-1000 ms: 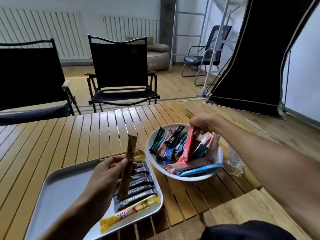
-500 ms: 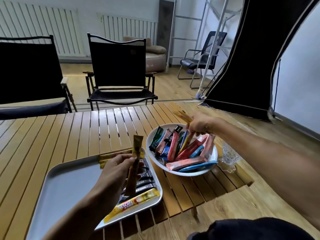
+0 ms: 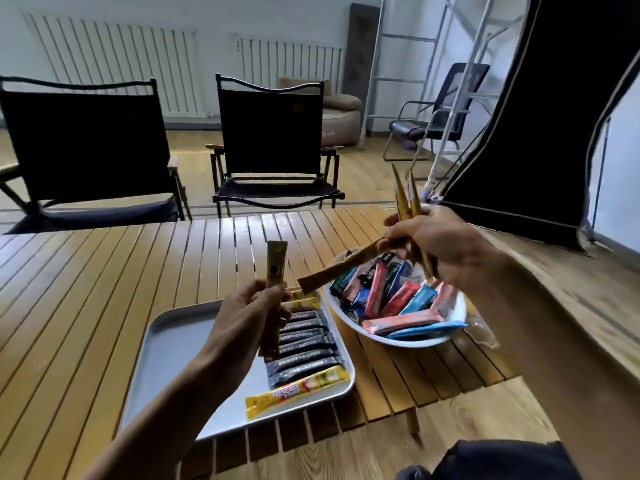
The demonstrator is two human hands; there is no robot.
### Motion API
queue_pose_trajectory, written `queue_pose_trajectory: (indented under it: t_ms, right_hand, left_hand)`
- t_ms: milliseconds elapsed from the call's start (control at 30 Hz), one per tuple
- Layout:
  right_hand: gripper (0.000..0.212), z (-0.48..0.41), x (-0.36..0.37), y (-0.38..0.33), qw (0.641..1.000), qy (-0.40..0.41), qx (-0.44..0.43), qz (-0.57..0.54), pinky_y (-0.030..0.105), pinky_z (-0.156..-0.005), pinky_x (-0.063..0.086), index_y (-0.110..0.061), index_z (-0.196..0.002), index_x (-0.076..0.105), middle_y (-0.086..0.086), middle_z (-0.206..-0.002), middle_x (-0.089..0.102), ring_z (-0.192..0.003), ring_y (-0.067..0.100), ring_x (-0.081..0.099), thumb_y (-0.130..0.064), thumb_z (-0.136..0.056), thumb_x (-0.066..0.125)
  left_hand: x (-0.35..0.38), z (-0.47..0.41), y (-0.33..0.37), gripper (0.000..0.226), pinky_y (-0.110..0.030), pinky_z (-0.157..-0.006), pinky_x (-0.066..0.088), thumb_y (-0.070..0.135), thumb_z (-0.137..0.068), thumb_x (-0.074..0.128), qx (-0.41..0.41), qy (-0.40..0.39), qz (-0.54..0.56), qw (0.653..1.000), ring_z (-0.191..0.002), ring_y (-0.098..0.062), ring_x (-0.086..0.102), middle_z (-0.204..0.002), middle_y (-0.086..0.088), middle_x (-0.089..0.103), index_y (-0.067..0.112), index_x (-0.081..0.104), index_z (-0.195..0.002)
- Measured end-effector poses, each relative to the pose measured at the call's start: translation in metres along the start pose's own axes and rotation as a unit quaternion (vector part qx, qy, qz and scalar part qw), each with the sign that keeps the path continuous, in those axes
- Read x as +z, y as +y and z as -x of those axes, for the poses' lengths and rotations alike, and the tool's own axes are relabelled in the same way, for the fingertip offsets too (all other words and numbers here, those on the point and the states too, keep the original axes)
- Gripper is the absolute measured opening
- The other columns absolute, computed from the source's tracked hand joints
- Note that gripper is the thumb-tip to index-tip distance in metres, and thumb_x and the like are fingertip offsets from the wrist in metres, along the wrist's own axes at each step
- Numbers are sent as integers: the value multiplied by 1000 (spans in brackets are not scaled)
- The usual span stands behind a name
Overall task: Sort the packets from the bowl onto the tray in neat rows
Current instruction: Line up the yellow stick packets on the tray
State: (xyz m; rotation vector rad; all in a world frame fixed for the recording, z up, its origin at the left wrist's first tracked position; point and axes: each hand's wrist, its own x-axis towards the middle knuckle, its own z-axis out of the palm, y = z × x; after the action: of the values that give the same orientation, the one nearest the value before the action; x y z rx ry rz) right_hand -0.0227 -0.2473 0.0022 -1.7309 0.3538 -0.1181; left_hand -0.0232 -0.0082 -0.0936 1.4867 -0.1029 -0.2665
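Note:
My left hand (image 3: 247, 317) holds one gold stick packet (image 3: 275, 268) upright above the grey tray (image 3: 173, 344). The tray's right side carries a row of several black packets (image 3: 304, 344), yellow ones at its far end, and a yellow Nescafe packet (image 3: 298, 389) at the near end. My right hand (image 3: 436, 240) is above the white bowl (image 3: 408, 341) and grips several gold packets (image 3: 407, 202); one of them (image 3: 336, 270) sticks out toward the left hand. The bowl is full of red, blue, green and pink packets (image 3: 391, 299).
Tray and bowl rest on a slatted wooden table (image 3: 104, 278). A clear wrapper (image 3: 483, 329) lies right of the bowl near the table's right edge. Two black folding chairs (image 3: 273, 140) stand beyond the far edge. A dark curtain (image 3: 540, 116) hangs at the right.
My right hand has risen out of the bowl with several gold packets and moved toward the left hand. The left hand has kept its gold packet upright over the tray.

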Motion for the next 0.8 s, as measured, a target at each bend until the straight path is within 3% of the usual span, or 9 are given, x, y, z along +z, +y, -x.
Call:
queue_pose_trajectory:
  t_ms: [67, 133, 233, 400, 500, 633, 733, 800]
  right_hand:
    - [11, 3, 16, 22, 998, -26, 51, -39, 22, -54, 49, -2, -101, 63, 8, -66, 73, -65, 16, 63, -4, -90, 61]
    - [7, 0, 28, 41, 993, -42, 93, -58, 22, -54, 48, -3, -96, 64, 14, -77, 71, -64, 15, 59, -6, -90, 61]
    - [7, -9, 38, 63, 984, -61, 141, -91, 19, -47, 46, -3, -95, 64, 15, -79, 68, -51, 10, 55, -6, -90, 61]
    - [15, -16, 46, 91, 961, -86, 201, -167, 16, -39, 46, 2, -105, 63, 14, -72, 68, -45, 8, 57, 0, -91, 59]
    - [17, -19, 45, 100, 965, -111, 202, -122, 17, -40, 45, 0, -104, 68, 11, -77, 68, -51, 8, 60, -6, -89, 64]
    - [15, -16, 45, 107, 974, -136, 175, -49, 17, -40, 43, -5, -101, 68, 8, -78, 66, -50, 9, 56, -8, -87, 68]
    - [12, -11, 47, 109, 976, -138, 166, -38, 15, -37, 42, -2, -99, 66, 10, -75, 66, -47, 10, 58, -4, -87, 66]
    - [12, -8, 47, 110, 975, -144, 167, -41, 15, -37, 42, 0, -100, 65, 12, -77, 67, -48, 11, 61, -3, -88, 66]
  left_hand:
    - [-7, 3, -2, 31, -39, -67, 45, 38, -84, 57, 27, -14, -26, 999, -79, -27, 57, -77, -11, 62, 15, 61, -104]
    - [-14, 5, -5, 33, -31, -59, 47, 40, -81, 57, 42, -18, -45, 998, -73, -23, 57, -67, -1, 61, 17, 63, -104]
    - [-23, 4, -13, 34, -27, -59, 47, 40, -83, 54, 29, -16, -20, 999, -69, -17, 59, -70, -4, 61, 16, 66, -104]
    - [-27, 0, -24, 14, -18, -52, 46, 17, -86, 62, 49, 13, -106, 993, -64, -5, 62, -66, 9, 67, 14, 65, -99]
    - [-36, -6, -30, 13, -27, -63, 43, 18, -87, 62, -6, 57, -59, 997, -69, -16, 56, -72, -2, 64, 11, 67, -97]
    - [-43, -4, -36, 19, -32, -68, 44, 18, -84, 65, -61, 46, -19, 997, -73, -19, 55, -83, -11, 67, 11, 66, -102]
    - [-48, 0, -40, 25, -25, -62, 47, 19, -83, 66, -25, -2, -127, 992, -63, -12, 60, -80, -7, 71, 18, 61, -107]
    - [-51, 4, -42, 30, -23, -61, 52, 31, -79, 69, 29, -34, -235, 971, -67, -10, 65, -84, 0, 70, 25, 61, -107]
